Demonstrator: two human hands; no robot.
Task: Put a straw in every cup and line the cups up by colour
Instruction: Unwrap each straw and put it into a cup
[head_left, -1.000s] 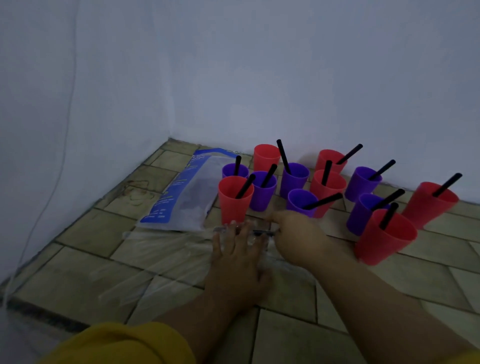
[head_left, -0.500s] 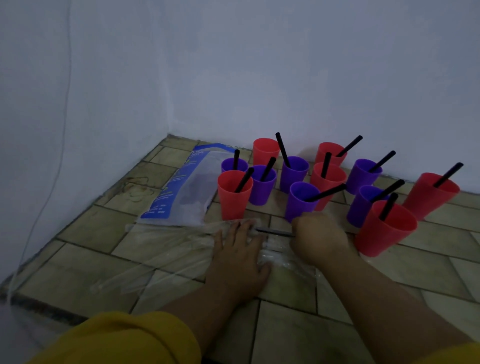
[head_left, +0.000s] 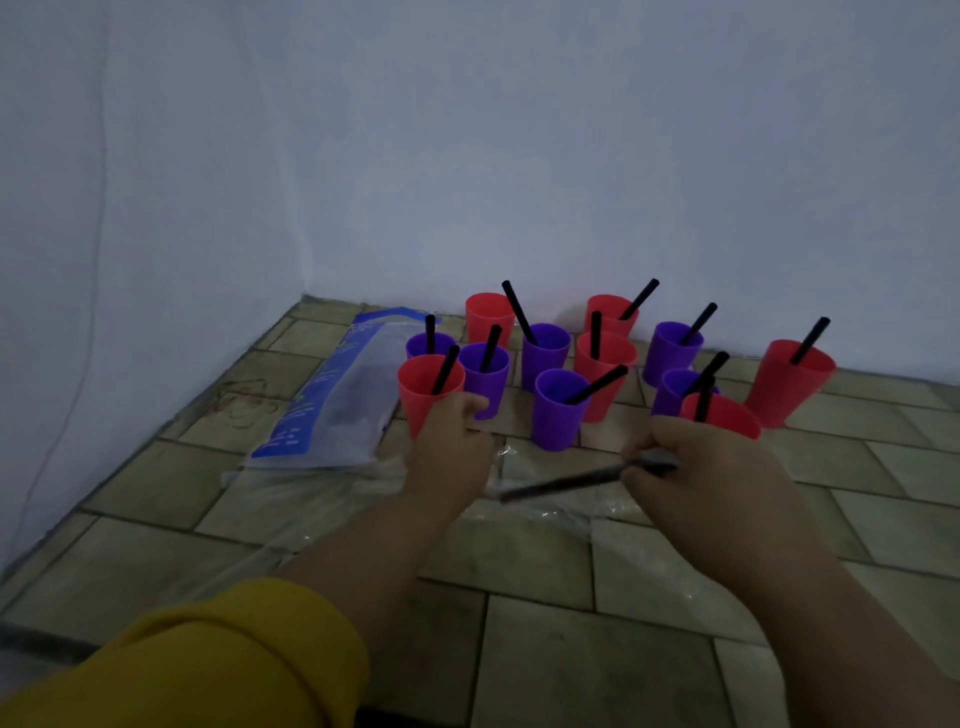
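one red cup (head_left: 415, 397), just right of the plastic bag (head_left: 332, 410), gripped by left hand (head_left: 452, 457), fingers curled. right hand (head_left: 711, 483), farther right of bag, pinches a black straw (head_left: 566, 482).

Straws (head_left: 519, 312) in cups (head_left: 553, 410), bag (head_left: 332, 395) left

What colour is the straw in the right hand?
Black. The head view, the only one, shows the straw pinched in the right hand.
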